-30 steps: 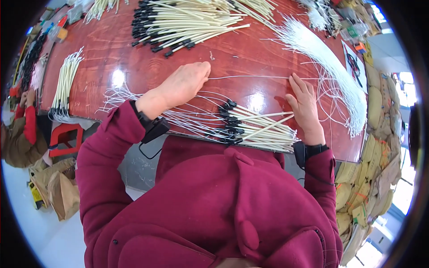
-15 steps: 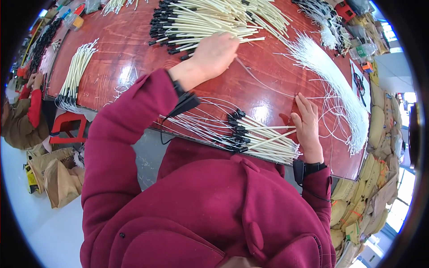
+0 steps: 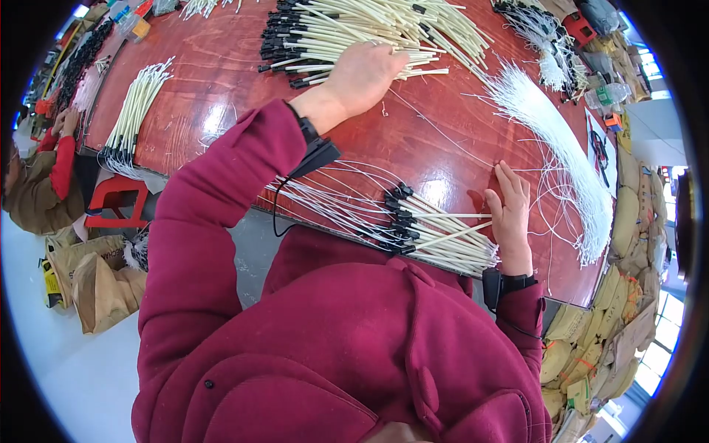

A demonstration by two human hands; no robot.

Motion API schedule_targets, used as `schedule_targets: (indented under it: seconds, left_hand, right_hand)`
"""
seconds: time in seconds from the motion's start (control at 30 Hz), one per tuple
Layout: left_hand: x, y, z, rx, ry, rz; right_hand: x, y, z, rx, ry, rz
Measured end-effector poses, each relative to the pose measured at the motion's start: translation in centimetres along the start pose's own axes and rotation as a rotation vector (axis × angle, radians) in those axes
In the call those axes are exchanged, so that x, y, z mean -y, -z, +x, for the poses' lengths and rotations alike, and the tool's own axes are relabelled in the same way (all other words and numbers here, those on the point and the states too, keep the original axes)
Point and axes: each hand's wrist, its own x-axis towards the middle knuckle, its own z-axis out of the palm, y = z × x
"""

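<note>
My left hand (image 3: 365,74) lies open, palm down, on the big pile of cream sleeved wires (image 3: 354,33) at the far side of the red table (image 3: 221,81), holding nothing yet. My right hand (image 3: 509,207) rests flat beside the near bundle (image 3: 436,232). I think it is best to pinch only one wire by its black end, so the others stay in place

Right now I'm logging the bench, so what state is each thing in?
Left hand: stretched out, palm down on the far pile.
Right hand: flat on the table, fingers spread.
Far pile: cream sleeved wires, loosely heaped.
Near bundle: lying flat at the table edge, black ends together.
White wires: fanned in a long sheaf.
Table: glossy red-brown.
</note>
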Motion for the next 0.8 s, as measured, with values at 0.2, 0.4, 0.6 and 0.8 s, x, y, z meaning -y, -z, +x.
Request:
schedule_targets:
  seconds: [0.2,0.4,0.6,0.8]
  left_hand:
    - [-1.3,0.4,-1.5,0.063,-0.062,-0.233]
    - [-0.5,-1.7,-3.9,0.203,-0.051,-0.077]
    - [-1.6,1.2,-7.5,0.316,-0.047,-0.083]
    - [-0.3,4.3,-7.9,0.28,0.189,-0.191]
  right_hand:
    - [0.0,-0.3,0.0,-0.038,0.013,0.011]
    - [0.2,-0.2,-0.2,-0.039,0.006,0.014]
    - [0.1,-0.2,-0.3,-0.023,-0.021,0.01]
    - [0.0,-0.2,-0.2,-0.042,0.009,0.013]
